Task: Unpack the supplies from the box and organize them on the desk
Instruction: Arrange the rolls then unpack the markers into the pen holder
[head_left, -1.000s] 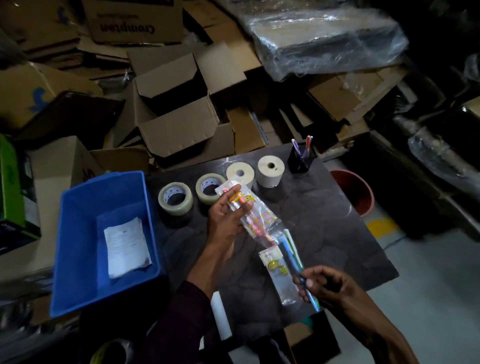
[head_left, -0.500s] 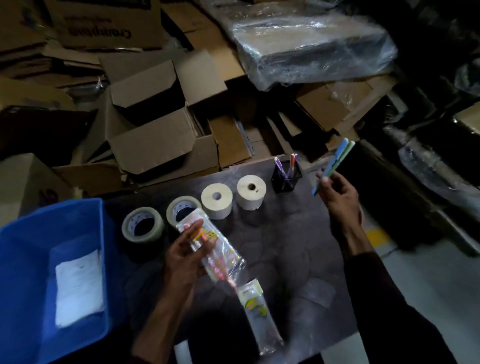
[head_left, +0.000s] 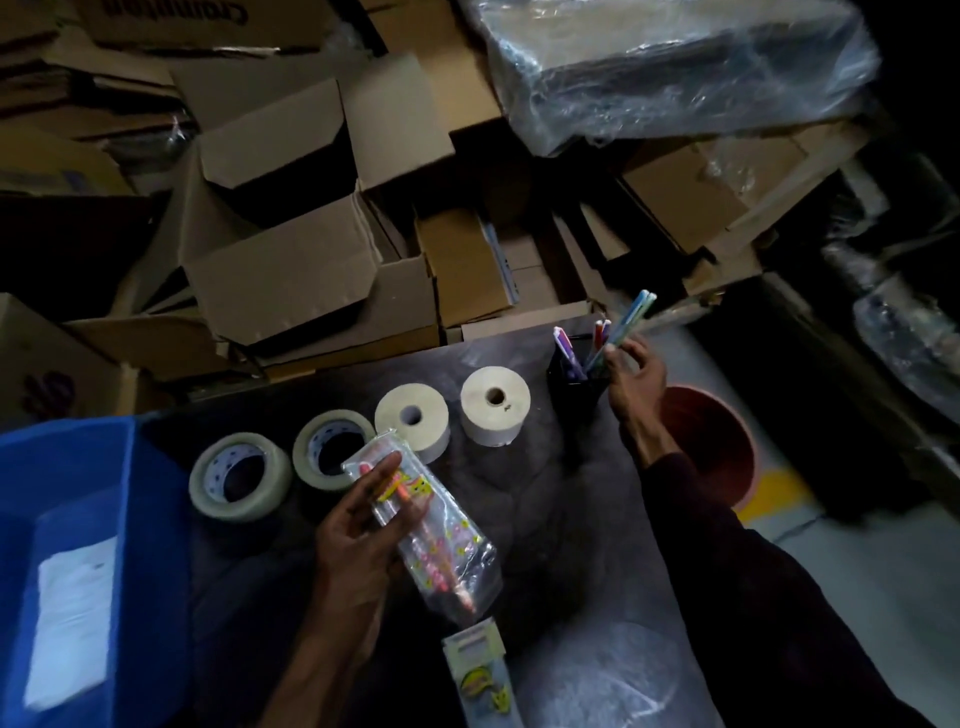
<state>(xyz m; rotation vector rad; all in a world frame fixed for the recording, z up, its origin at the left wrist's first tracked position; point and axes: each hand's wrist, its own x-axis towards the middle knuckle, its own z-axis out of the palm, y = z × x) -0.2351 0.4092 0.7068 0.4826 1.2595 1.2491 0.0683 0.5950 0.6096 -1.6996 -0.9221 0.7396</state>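
The right hand (head_left: 635, 375) has carried the pens (head_left: 626, 325) up and away from the packet and now has them at the black pen holder (head_left: 574, 379), tips dipping in beside the pens already standing there; its fingers remain closed around the shafts, so the drop is not yet made. The left hand (head_left: 358, 525) stays where it was, gripping the clear plastic packet (head_left: 441, 540), which looks to have coloured pencils inside, just in front of the tape rolls (head_left: 240, 475). A second, flatter packet (head_left: 480, 675) lies on the table (head_left: 571, 519) below that hand. The blue bin (head_left: 93, 467), further left, holds only a white paper, so unpacking seems nearly finished.
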